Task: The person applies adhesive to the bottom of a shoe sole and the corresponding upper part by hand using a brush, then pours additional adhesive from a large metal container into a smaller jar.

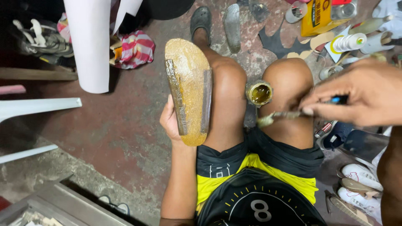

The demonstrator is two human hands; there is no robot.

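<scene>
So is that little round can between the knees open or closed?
Open. The small can has no lid on, and glossy yellow-brown liquid shows inside. It stands upright between the knees, beside the brush held by the right hand.

The single head-worn camera looks almost straight down from close above the seated person's lap, facing the red concrete floor [121, 125], with the knees toward 12 o'clock, the shirt at 6 o'clock, and both hands near enough to fill the middle.
</scene>
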